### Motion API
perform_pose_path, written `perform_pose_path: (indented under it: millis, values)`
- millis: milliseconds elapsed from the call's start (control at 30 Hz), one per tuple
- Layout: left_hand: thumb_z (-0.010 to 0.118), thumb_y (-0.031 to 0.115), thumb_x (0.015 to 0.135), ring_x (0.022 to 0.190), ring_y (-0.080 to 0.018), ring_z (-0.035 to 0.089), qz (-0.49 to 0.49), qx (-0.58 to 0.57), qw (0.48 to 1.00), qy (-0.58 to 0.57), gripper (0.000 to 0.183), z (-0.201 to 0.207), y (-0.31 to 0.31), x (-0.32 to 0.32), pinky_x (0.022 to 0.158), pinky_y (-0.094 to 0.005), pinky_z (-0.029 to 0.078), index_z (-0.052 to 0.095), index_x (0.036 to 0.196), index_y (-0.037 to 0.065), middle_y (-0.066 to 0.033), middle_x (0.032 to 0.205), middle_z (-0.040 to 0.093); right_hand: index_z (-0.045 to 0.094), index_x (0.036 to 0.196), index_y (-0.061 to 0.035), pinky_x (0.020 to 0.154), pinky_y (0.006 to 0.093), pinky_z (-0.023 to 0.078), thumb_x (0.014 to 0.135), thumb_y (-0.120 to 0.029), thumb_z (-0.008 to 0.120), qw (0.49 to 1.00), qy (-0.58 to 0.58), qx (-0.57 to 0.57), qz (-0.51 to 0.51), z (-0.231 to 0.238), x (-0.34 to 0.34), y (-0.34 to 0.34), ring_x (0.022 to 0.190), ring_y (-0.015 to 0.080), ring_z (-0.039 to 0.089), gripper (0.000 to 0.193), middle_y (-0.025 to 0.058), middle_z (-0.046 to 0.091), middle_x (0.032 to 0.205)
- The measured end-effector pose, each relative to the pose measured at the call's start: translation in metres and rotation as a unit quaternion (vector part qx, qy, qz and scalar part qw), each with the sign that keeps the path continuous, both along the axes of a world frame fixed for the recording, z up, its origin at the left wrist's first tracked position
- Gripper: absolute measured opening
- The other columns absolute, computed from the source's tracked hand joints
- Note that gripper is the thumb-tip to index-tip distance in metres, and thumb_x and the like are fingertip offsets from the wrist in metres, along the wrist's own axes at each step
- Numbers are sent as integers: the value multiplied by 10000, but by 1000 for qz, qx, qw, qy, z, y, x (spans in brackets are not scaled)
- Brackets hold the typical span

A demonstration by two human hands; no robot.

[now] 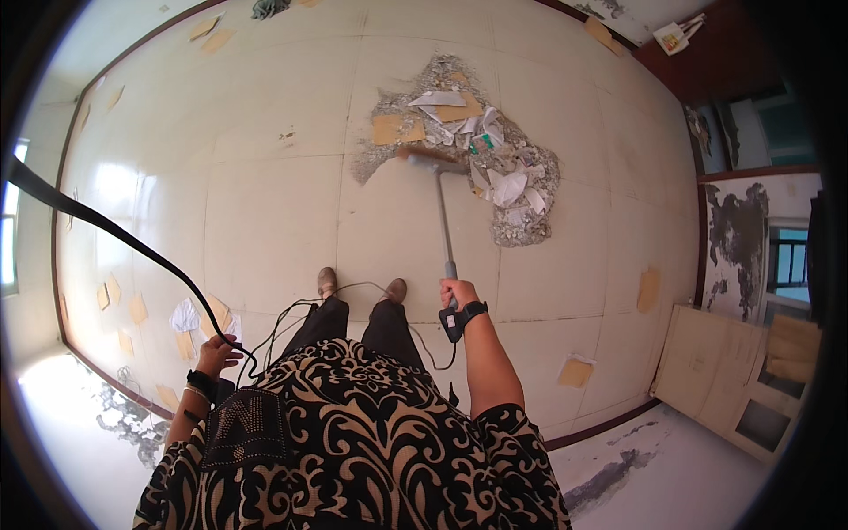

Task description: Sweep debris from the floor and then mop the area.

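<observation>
My right hand (457, 293) is closed round the grey handle (445, 221) of a broom. The broom's head (433, 162), with brownish bristles at its left end, lies against the near edge of a heap of rubble and litter (523, 234). White paper scraps (510, 188), tan paper sheets (397, 130) and a small green piece (481, 141) are mixed into the heap. My left hand (216, 355) hangs low by my side with its fingers loosely apart and holds nothing visible. A black cable (132, 237) crosses the view right beside it.
Thin cables (283, 320) loop round my legs and shoes (397, 290). Tan sheets, such as one at the right (648, 290) and one nearer (576, 371), lie scattered on the pale tiled floor (265, 230). A pale cabinet (707, 362) stands at the right wall.
</observation>
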State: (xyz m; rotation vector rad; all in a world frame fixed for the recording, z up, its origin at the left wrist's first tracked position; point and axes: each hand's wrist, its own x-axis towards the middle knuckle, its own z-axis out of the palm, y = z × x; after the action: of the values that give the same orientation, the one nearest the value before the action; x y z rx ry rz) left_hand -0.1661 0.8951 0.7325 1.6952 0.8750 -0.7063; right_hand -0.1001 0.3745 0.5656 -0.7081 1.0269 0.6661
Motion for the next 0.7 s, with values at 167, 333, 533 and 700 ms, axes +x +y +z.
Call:
perform_pose_path:
  millis: [167, 333, 533, 700]
  values:
    - [475, 108, 768, 674, -178, 598, 34, -14, 998, 46, 219, -9, 16, -11, 549, -254, 486, 489, 975, 37, -86, 853, 585, 361, 517, -90, 348, 248, 303, 695, -130, 525, 987, -58, -85, 125, 32, -8, 31, 339, 119, 342, 246, 7, 354, 425]
    - [487, 125, 770, 664, -177, 600, 35, -47, 997, 56, 210, -19, 46, -8, 534, -248, 481, 485, 966, 50, -79, 846, 587, 367, 564, -74, 357, 226, 300, 705, -91, 514, 989, 25, -62, 132, 75, -34, 65, 365, 90, 348, 204, 2, 370, 470]
    - [447, 71, 758, 638, -173, 597, 57, -16, 997, 43, 220, -24, 101, 21, 525, -258, 487, 492, 970, 32, -81, 827, 590, 393, 567, -62, 370, 237, 335, 729, -76, 510, 976, 60, -20, 208, 66, -27, 143, 384, 102, 389, 201, 14, 401, 480]
    - [446, 67, 755, 636, -172, 594, 71, -28, 996, 36, 233, -28, 143, 25, 529, -258, 487, 488, 981, 29, -84, 834, 586, 435, 579, -32, 512, 253, 405, 589, -11, 511, 769, -493, -31, 407, 14, 29, 207, 513, 171, 500, 80, 66, 506, 543]
